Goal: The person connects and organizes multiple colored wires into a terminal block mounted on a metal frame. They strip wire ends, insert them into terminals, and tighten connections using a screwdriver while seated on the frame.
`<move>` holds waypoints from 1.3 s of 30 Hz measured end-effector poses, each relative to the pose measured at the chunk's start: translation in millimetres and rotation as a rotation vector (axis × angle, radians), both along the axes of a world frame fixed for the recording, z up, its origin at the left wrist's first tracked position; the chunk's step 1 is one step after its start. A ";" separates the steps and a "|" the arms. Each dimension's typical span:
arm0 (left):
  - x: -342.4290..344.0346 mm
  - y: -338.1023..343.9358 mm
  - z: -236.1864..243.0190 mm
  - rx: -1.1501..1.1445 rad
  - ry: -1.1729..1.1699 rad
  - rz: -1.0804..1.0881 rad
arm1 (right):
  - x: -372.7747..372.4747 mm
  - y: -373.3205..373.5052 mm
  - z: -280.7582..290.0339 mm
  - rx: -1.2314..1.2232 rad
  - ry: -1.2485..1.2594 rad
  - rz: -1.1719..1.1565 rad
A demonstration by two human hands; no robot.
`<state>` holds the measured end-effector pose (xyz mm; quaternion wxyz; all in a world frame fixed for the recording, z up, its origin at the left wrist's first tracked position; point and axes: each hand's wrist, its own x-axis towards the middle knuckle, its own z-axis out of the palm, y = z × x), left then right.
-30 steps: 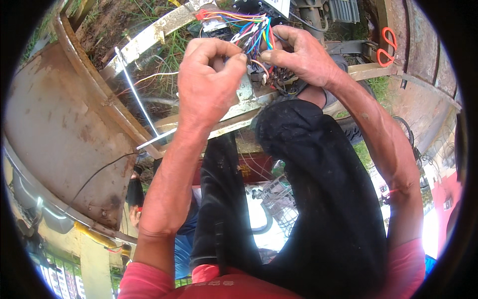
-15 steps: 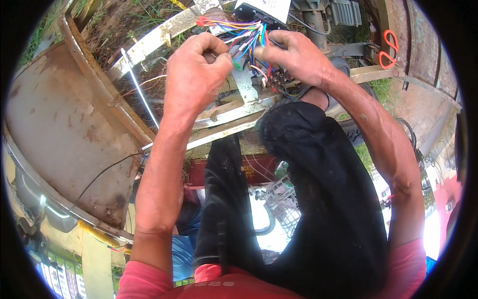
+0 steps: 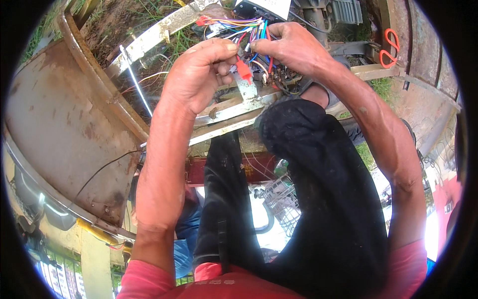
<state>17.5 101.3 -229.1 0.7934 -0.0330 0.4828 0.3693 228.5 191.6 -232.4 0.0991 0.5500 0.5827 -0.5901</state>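
A bundle of coloured wires [image 3: 261,31] comes from a black box with a silver top [image 3: 253,11]. My left hand [image 3: 201,70] pinches a thin red wire with thumb and forefinger, and a red plastic connector [image 3: 243,70] hangs below the pinch. My right hand [image 3: 294,50] is closed at the bundle, thumb and forefinger on some of the wires. Below both hands runs a pale, scuffed metal frame [image 3: 247,93], with more wires and terminals [image 3: 281,82] beside my right hand.
A rusty sheet panel [image 3: 64,124] and a metal bar [image 3: 134,74] lie left. An orange looped cord [image 3: 390,49] is at right beside metal panels [image 3: 428,55]. A motor-like housing [image 3: 346,11] is at top. My legs are below; another person in blue [image 3: 185,241] is behind my left forearm.
My left hand has turned and shifted slightly, bringing the red connector into view below its fingers. My right hand stays at the bundle, moved slightly left and up.
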 end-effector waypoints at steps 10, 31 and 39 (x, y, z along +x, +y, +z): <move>16.4 -3.3 3.2 0.061 0.390 -0.200 | 5.1 -3.0 -2.4 0.041 0.071 -0.024; 18.8 -9.2 -6.8 -0.094 -0.221 0.119 | 1.6 -6.1 4.3 0.038 0.028 -0.018; 21.0 -10.3 -9.6 -0.030 -0.014 0.023 | 7.4 -24.3 -2.6 0.329 0.020 -0.163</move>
